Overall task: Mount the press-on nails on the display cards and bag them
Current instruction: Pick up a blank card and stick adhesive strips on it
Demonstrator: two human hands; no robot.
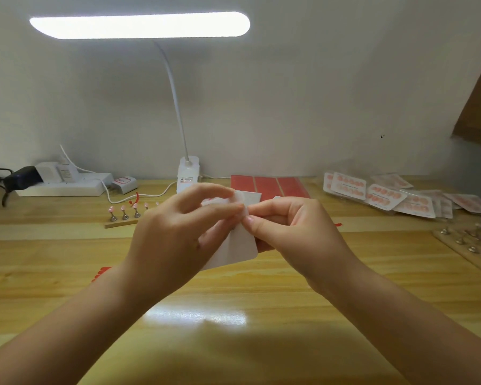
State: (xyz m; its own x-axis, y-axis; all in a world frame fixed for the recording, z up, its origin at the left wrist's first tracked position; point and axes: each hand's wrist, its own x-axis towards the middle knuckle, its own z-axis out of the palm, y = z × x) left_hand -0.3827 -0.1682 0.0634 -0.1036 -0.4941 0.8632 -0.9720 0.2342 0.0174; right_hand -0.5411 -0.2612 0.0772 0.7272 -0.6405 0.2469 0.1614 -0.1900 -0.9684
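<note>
While both hands meet above the wooden desk (233,301), the left hand (175,234) curls around a white display card (240,245), holding it tilted off the surface in front of the desk lamp (188,170). Right hand (295,229) has thumb and forefinger pressed together at the card's upper edge, pinching something small and pale there; possibly a nail or a sticky tab, too blurred to tell. Fingertips of both hands touch at that spot.

Left of the lamp base: a wooden strip with nail stands (124,213), each topped by a pink press-on nail, partly hidden behind the left hand. Further left of the lamp, against the wall, a white power strip (64,184) with plugs and a dark adapter. Just right of the lamp base, red adhesive sheets (270,184) lie flat behind the hands. Well right of the lamp, a heap of bagged nail cards (386,195) with pink nails mounted. Nearer the desk's right edge, a wooden board with metal stands (467,245), bare of nails as far as seen.
</note>
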